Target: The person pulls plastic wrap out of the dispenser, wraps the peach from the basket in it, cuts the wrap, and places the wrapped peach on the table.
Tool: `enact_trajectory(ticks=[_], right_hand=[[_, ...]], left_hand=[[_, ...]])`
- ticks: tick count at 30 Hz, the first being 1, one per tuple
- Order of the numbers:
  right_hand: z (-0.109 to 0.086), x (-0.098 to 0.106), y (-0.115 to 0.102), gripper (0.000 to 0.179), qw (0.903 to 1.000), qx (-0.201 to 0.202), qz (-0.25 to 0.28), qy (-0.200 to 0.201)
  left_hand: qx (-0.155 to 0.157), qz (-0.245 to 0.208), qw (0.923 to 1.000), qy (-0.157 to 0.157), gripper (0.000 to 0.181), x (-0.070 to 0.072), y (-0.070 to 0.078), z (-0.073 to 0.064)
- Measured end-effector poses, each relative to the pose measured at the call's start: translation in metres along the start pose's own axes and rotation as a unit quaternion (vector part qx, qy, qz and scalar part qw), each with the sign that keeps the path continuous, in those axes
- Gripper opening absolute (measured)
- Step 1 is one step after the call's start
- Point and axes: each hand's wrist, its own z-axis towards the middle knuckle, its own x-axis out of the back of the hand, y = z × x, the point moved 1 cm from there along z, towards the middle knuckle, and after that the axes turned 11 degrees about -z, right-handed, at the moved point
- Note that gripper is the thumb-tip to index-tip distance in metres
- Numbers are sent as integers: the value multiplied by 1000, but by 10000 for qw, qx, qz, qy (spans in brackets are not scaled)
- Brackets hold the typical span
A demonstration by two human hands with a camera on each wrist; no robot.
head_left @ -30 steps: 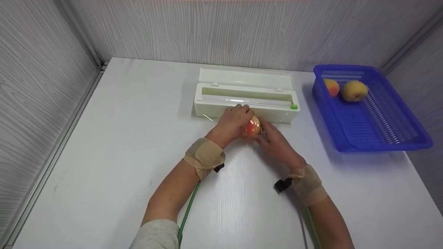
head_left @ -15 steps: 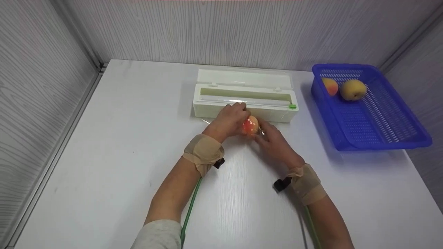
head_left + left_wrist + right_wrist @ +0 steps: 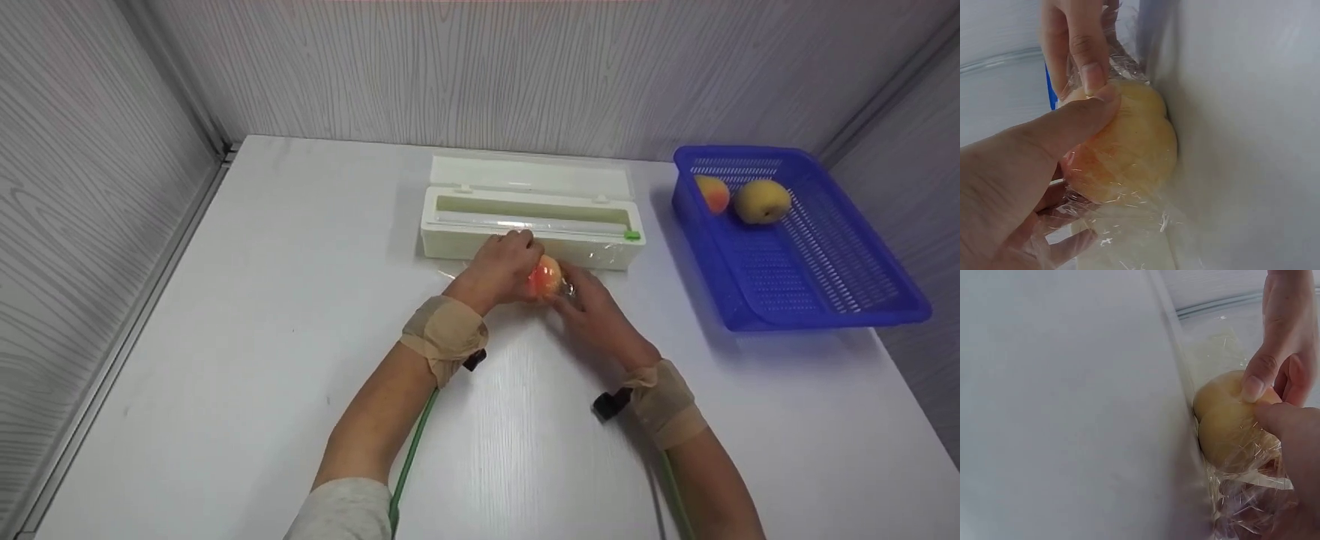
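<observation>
A yellow and red peach (image 3: 547, 277) lies on the white table in front of the dispenser, with clear plastic wrap (image 3: 1129, 67) drawn over it. My left hand (image 3: 501, 268) grips the peach from the left, its thumb pressed on top in the left wrist view. From the other side my right hand (image 3: 598, 311) holds the peach and bunched wrap, thumb tip close to the left thumb in the right wrist view. Behind the hands stands a white cling film dispenser (image 3: 525, 244), lid up, a film roll (image 3: 525, 221) inside and a green slider (image 3: 632, 235) at its right end.
A blue plastic basket (image 3: 832, 321) stands on the right, holding a peach (image 3: 714, 195) and a round yellow fruit (image 3: 762, 202) in its far left corner. Wood-grain panels (image 3: 420, 67) border the table (image 3: 300, 360) at the back and sides. Cables run along both forearms.
The hands stay almost in place around the peach, with only slight finger movement. The whole head view shifts a little; dispenser and basket stay where they are.
</observation>
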Motion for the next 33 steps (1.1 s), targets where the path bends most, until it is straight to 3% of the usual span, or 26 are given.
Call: enact_trajectory(ticks=[3,11,16,19,22,25,29,31,33], right_hand=[[-2,2,1,68,10000,57,-66,-31],[-9,11,6,76,9998,51,126,-173],[-11,21,6,69,9994,20,192,-293],[-11,29,7,58,9994,138,292,-151],[-9,38,8,44,9980,220,469,353],[-9,49,11,31,9896,37,609,1302],[-8,62,18,26,9594,-610,928,2591],[-5,64,26,31,9448,-947,1196,2899],[0,64,34,41,9376,-1273,1470,2883]], left_hand=[[-67,-115,9997,180,71,-3,-1,-4],[-22,-35,10000,-42,82,-4,5,-4],[-50,55,9999,-87,76,-3,8,-2],[-26,39,9999,-117,73,-2,9,-1],[13,17,9999,-168,73,0,10,1],[10,-42,9997,-242,77,1,12,2],[-37,-127,9996,-237,84,3,14,4],[-46,-83,9997,-216,86,5,15,6],[-80,-35,9998,-190,88,6,17,9]])
